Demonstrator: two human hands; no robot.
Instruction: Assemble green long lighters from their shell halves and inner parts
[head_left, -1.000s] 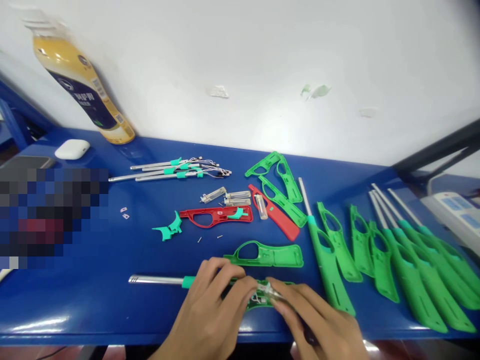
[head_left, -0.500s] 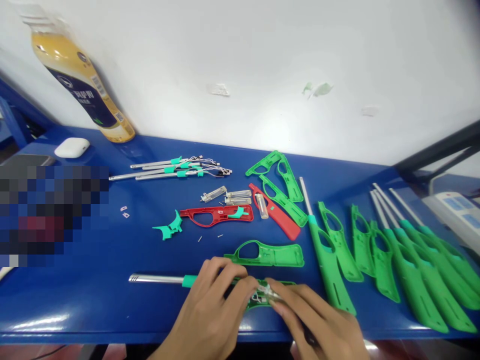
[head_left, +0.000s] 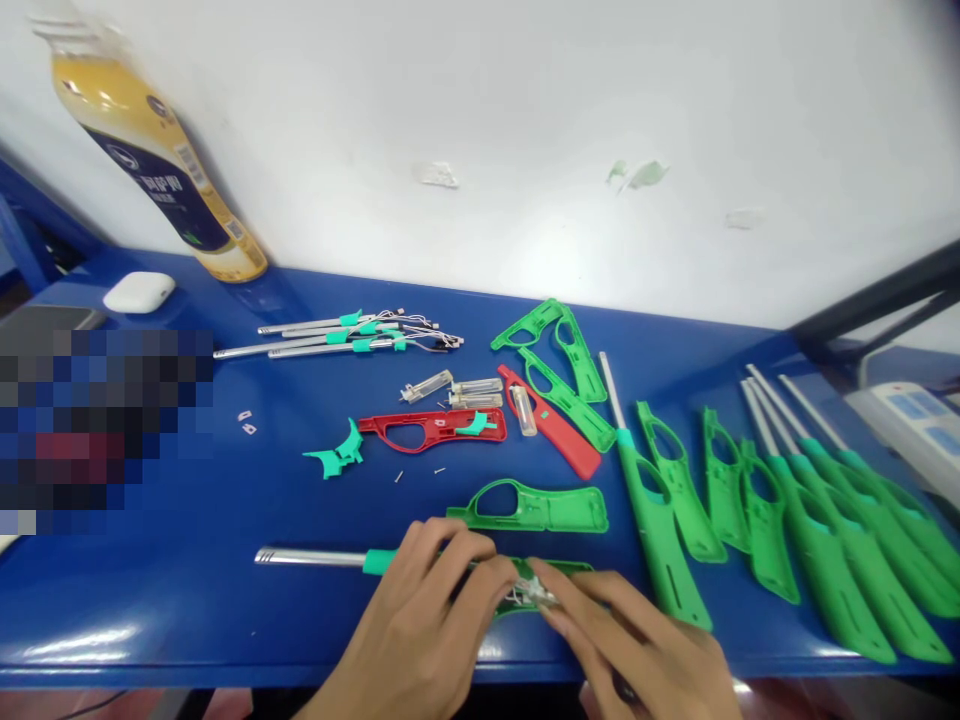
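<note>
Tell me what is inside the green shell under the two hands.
Inside the green shell, white wires and a clear part show between the left hand and right hand. Fingers cover much of the rest; what lies there cannot be seen.

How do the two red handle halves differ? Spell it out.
The left red half lies crosswise; the right red half slants. The left shows its hollow inside, the right its smooth outside. The left bears a teal piece, the right a clear tank. Both rest on the blue table.
</note>
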